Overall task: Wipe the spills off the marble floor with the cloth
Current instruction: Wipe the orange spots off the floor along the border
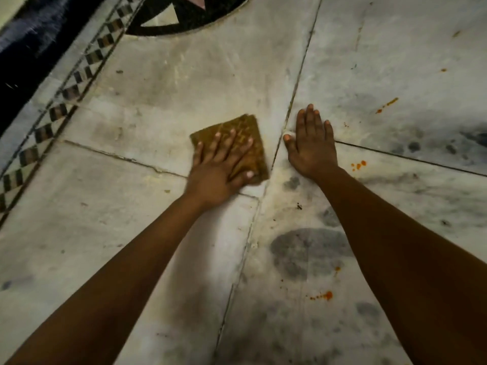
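Note:
A folded brown-yellow cloth (pixel 243 130) lies flat on the white marble floor (pixel 184 83), just left of a tile joint. My left hand (pixel 218 169) presses down on it with fingers spread over its near half. My right hand (pixel 311 143) rests flat on the floor to the cloth's right, palm down, fingers apart, holding nothing. Orange spill spots show on the floor: a few drops (pixel 359 164) right of my right wrist, a streak (pixel 387 104) farther right, and a splash (pixel 325 295) near my right forearm.
A checkered inlay border (pixel 68 93) runs diagonally along the left, with a dark band (pixel 29 40) beyond it. A black circular inlay (pixel 181 22) lies at the top. Grey mottled patches (pixel 308 251) mark the marble near me.

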Action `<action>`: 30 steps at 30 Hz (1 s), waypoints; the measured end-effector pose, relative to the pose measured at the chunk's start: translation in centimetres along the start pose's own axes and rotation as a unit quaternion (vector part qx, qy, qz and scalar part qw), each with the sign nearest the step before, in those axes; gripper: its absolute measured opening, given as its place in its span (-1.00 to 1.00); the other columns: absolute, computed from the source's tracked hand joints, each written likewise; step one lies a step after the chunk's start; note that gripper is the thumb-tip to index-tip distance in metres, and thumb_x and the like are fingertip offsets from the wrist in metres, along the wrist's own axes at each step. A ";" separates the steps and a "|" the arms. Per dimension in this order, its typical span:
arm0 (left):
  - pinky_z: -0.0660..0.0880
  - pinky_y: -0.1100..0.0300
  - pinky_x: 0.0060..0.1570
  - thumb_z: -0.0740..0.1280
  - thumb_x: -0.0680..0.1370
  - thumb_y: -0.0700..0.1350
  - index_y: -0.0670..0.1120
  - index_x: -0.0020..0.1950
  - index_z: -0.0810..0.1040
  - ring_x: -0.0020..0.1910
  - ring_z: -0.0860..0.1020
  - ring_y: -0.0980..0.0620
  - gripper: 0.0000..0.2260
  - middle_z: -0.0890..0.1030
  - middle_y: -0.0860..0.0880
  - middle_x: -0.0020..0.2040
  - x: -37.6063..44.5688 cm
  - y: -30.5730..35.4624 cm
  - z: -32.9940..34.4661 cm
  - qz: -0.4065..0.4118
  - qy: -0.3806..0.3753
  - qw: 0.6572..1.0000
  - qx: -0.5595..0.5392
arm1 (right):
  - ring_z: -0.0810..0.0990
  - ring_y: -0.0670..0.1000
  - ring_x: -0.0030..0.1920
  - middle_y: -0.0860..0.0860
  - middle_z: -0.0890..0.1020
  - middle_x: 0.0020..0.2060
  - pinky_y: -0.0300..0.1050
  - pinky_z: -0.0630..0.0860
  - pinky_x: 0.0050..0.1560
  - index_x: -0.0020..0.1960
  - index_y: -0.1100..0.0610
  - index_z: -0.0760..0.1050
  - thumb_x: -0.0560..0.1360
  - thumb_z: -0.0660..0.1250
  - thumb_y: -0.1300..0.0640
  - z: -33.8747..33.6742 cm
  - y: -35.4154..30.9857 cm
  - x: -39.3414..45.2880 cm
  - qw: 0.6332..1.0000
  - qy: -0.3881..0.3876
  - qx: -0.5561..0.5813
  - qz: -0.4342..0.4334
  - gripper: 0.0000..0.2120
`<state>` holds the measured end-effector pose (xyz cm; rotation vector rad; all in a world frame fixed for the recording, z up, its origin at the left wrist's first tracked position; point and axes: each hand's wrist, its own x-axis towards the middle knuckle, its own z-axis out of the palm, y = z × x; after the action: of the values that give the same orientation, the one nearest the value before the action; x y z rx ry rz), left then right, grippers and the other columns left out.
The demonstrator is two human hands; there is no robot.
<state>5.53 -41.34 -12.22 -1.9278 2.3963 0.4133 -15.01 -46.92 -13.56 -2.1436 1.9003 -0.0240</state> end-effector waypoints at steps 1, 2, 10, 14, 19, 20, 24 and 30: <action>-0.23 -0.06 0.43 -0.15 0.41 0.40 0.25 0.47 -0.17 0.53 -0.16 -0.04 -0.35 -0.11 0.04 0.56 -1.3 -1.3 0.0 -0.005 0.007 1.000 0.007 | -0.21 0.07 0.52 0.15 -0.19 0.52 -0.01 -0.27 0.46 0.52 0.22 -0.20 0.64 -0.09 -0.04 -0.1 0.0 0.1 1.000 -0.006 0.001 0.001 -0.41; -0.22 -0.04 0.43 -0.17 0.39 0.40 0.25 0.47 -0.15 0.53 -0.14 -0.03 -0.33 -0.09 0.04 0.56 -1.8 -2.7 -0.3 -0.023 0.010 1.000 0.007 | -0.22 0.07 0.52 0.15 -0.19 0.52 0.00 -0.27 0.46 0.52 0.22 -0.20 0.64 -0.09 -0.04 -0.2 -0.1 0.2 1.000 -0.010 0.003 0.002 -0.41; -0.29 -0.21 0.40 -0.01 0.56 0.28 0.15 0.52 -0.12 0.52 -0.21 -0.15 -0.41 -0.18 -0.07 0.56 9.7 -1.2 -2.5 -0.144 -0.012 0.989 -0.033 | -0.21 0.08 0.52 0.15 -0.18 0.52 0.00 -0.29 0.45 0.52 0.21 -0.20 0.63 -0.08 -0.05 -0.1 -0.1 0.3 1.000 -0.017 0.007 0.004 -0.41; -0.22 -0.15 0.42 -0.15 0.48 0.38 0.17 0.49 -0.18 0.53 -0.14 -0.12 -0.37 -0.08 -0.05 0.56 2.7 0.4 -0.6 0.006 -0.002 0.999 0.040 | -0.20 0.07 0.52 0.14 -0.16 0.53 0.00 -0.27 0.46 0.53 0.19 -0.18 0.62 -0.09 -0.07 -0.5 -0.1 0.3 1.000 -0.024 0.003 0.007 -0.40; -0.16 -0.03 0.43 -0.23 0.36 0.50 0.20 0.47 -0.15 0.53 -0.06 -0.08 -0.26 -0.04 0.00 0.56 -1.6 -6.7 -1.6 -0.039 -0.009 0.999 0.025 | -0.18 0.07 0.53 0.13 -0.14 0.53 -0.01 -0.28 0.45 0.53 0.18 -0.16 0.44 -0.22 -0.15 -0.6 -0.1 0.4 0.999 -0.031 0.011 0.013 -0.27; -0.18 -0.05 0.44 -0.19 0.35 0.49 0.21 0.47 -0.17 0.53 -0.10 -0.07 -0.25 -0.09 0.00 0.56 -0.4 -7.7 -2.1 -0.081 -0.011 0.997 0.018 | -0.19 0.07 0.52 0.13 -0.15 0.53 -0.01 -0.29 0.45 0.53 0.18 -0.16 0.44 -0.23 -0.15 -0.7 -0.1 0.4 0.999 -0.033 0.009 0.014 -0.27; -0.27 -0.20 0.43 0.01 0.52 0.35 0.18 0.52 -0.13 0.52 -0.21 -0.13 -0.36 -0.19 -0.08 0.56 7.4 -7.2 -3.8 -0.206 -0.007 0.977 -0.061 | -0.19 0.07 0.52 0.12 -0.15 0.53 -0.02 -0.29 0.45 0.53 0.17 -0.16 0.44 -0.23 -0.15 -0.4 -0.1 0.3 1.000 -0.021 0.007 0.013 -0.27; -0.32 -0.15 0.40 -0.01 0.49 0.38 0.22 0.50 -0.10 0.52 -0.22 -0.11 -0.36 -0.18 -0.04 0.56 6.2 1.1 -1.0 -0.083 -0.005 0.996 -0.018 | -0.21 0.06 0.52 0.12 -0.17 0.53 -0.01 -0.28 0.45 0.53 0.17 -0.18 0.60 -0.12 -0.12 -0.7 -0.1 0.4 0.999 -0.039 0.010 0.015 -0.38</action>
<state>3.14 -47.30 -12.24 -2.1135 2.2153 0.4590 -15.00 -47.45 -12.90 -2.0710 1.8796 0.0463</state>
